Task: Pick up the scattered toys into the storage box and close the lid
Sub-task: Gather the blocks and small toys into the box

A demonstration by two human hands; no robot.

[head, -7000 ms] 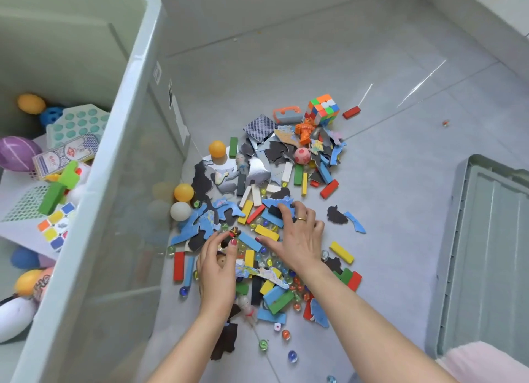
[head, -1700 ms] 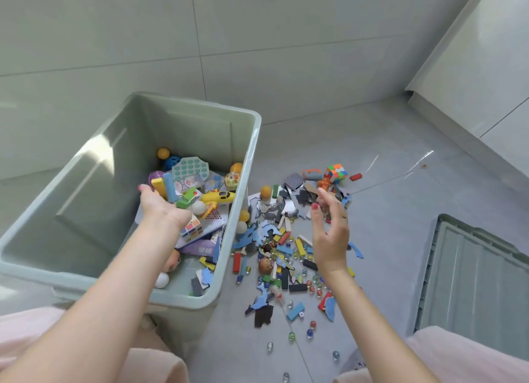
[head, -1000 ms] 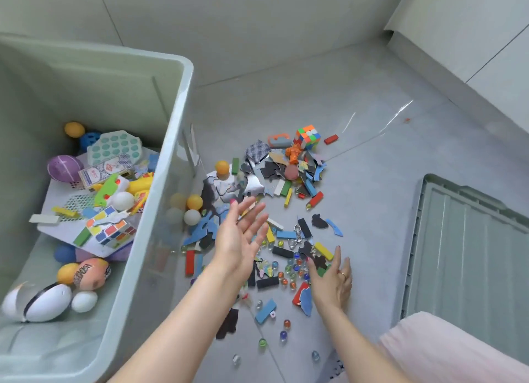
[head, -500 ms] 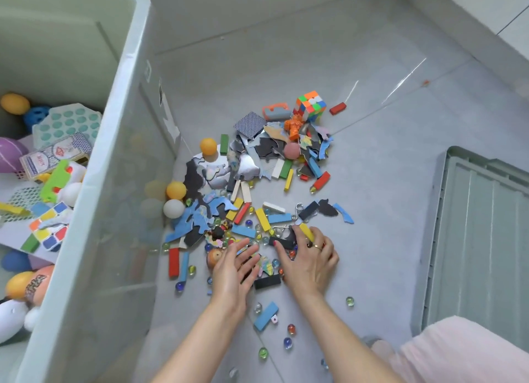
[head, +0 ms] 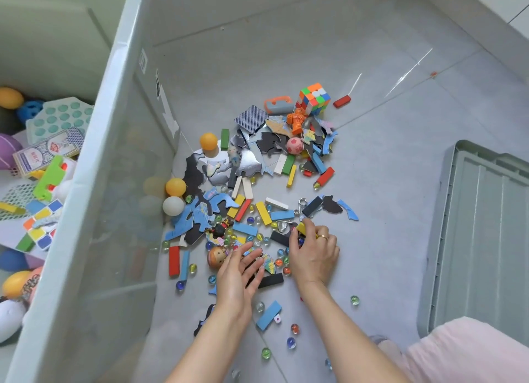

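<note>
Toys (head: 259, 210) scattered on floor under both hands. Left hand (head: 239, 279) flat, fingers straight, holding nothing; right hand (head: 313, 252) curled, pinching yellow block (head: 303, 228). Storage box (head: 86, 199) well left.

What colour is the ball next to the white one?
Orange ball, touching the white ball; head view shows it.

Grey tiled floor (head: 386, 159) underfoot, glossy, thin grout lines crossing it. Daylight streaks glint off the tiles at upper right. A pale wall (head: 486, 7) meets the floor along that top right corner, with a low skirting at its foot.
</note>
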